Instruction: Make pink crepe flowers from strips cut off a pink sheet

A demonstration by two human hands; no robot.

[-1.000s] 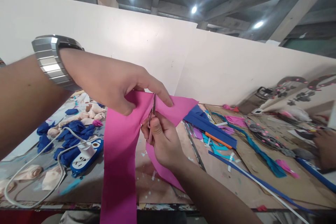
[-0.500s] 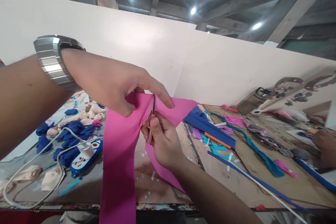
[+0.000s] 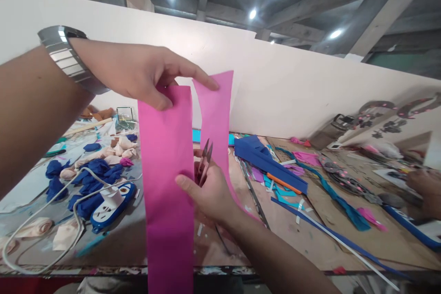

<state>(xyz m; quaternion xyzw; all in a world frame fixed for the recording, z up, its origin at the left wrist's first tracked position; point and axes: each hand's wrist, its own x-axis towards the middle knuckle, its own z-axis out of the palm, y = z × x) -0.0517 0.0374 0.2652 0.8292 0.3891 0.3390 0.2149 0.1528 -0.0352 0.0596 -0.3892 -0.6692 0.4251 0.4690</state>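
While the left hand (image 3: 138, 71) pinches the pink strip (image 3: 167, 156) over the near edge of the desk (image 3: 306, 243), the right hand (image 3: 215, 195) — curled round slightly parted scissors (image 3: 204, 164) — should keep these clear.

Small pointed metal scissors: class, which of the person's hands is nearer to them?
Right: the right hand grips the scissors. The left hand is higher in view, apart from them, holding bright pink fabric.

Cloth strips (image 3: 168, 161) plain pink, pwr strip (image 3: 107, 213) blue w/ wht top.
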